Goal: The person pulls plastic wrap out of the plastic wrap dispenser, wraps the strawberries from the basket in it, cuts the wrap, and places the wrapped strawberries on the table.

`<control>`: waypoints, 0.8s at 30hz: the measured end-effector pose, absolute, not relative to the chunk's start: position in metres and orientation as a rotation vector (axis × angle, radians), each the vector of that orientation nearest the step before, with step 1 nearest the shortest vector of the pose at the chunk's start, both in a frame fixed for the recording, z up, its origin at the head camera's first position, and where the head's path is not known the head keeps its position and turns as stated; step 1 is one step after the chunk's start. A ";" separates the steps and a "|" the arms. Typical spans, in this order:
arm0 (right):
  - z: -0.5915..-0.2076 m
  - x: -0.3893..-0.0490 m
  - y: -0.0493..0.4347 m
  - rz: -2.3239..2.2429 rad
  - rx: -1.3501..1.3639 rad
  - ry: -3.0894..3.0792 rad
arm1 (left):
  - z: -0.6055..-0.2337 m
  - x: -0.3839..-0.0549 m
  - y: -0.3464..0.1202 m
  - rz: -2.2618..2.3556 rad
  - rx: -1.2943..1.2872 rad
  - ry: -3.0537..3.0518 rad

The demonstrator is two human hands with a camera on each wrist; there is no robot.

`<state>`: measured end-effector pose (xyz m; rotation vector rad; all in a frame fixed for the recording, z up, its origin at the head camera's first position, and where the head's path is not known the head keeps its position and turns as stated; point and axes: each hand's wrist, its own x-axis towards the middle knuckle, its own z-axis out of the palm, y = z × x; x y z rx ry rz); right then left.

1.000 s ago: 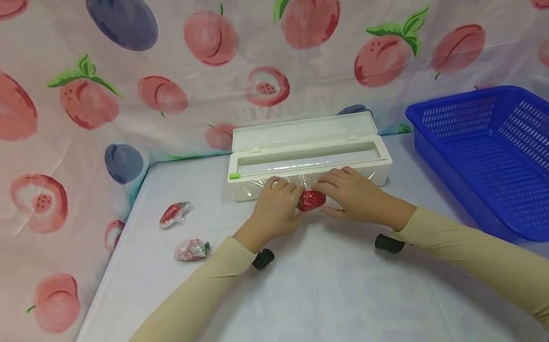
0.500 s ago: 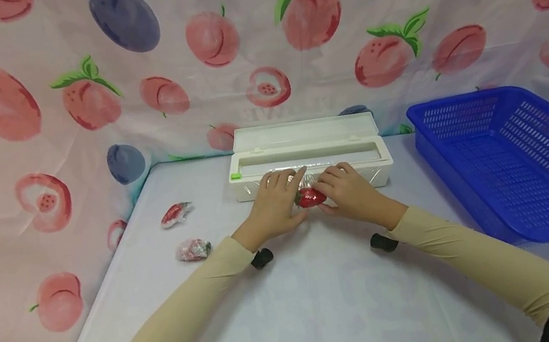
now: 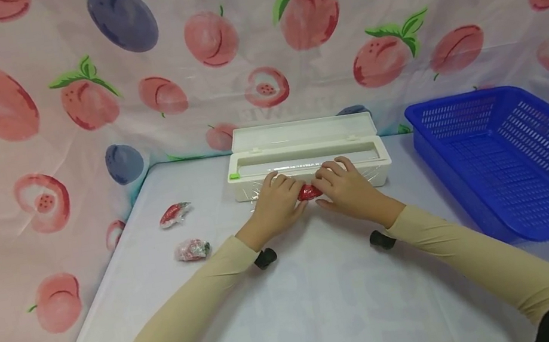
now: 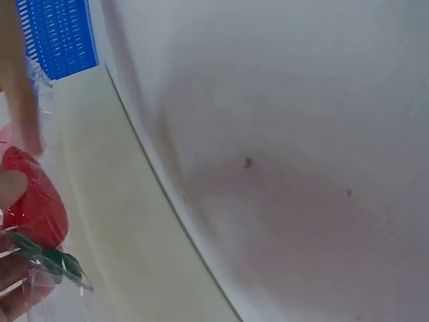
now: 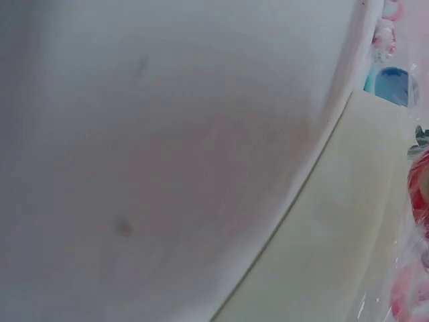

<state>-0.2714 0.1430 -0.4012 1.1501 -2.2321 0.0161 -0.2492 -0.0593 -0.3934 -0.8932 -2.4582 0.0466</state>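
Between the two hands is a red strawberry (image 3: 309,192) with green leaves, covered in clear plastic film. My left hand (image 3: 276,204) grips it at the leafy end. In the left wrist view, the thumb lies across the strawberry (image 4: 41,211) and fingertips show below its leaves. From the other side, my right hand (image 3: 348,192) holds the strawberry with bent fingers; its fingertips are partly hidden. Both hands are at the front wall of a white cling film dispenser (image 3: 378,169), whose lid stands raised. At the right edge of the right wrist view, film surrounds the strawberry (image 5: 417,191).
Two film-wrapped strawberries lie on the white table left of the hands, a farther one (image 3: 173,214) and a nearer one (image 3: 192,250). A blue plastic basket (image 3: 451,184) stands on the right. Behind the dispenser hangs a fruit-patterned cloth (image 3: 329,77).
The strawberry has turned between the fingers and shifted slightly toward the dispenser. The left index finger, raised half a second ago, is lowered again. The right hand has moved slightly forward.
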 end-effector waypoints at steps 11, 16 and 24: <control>-0.398 -0.276 0.143 0.111 1.113 -2.314 | -0.397 -0.256 -0.060 0.055 -0.820 -2.425; -0.397 -0.275 0.144 0.142 1.120 -2.386 | -0.397 -0.259 -0.060 0.010 -0.855 -2.438; -0.390 -0.279 0.141 0.282 1.056 -2.503 | -0.398 -0.264 -0.059 -0.024 -0.841 -2.490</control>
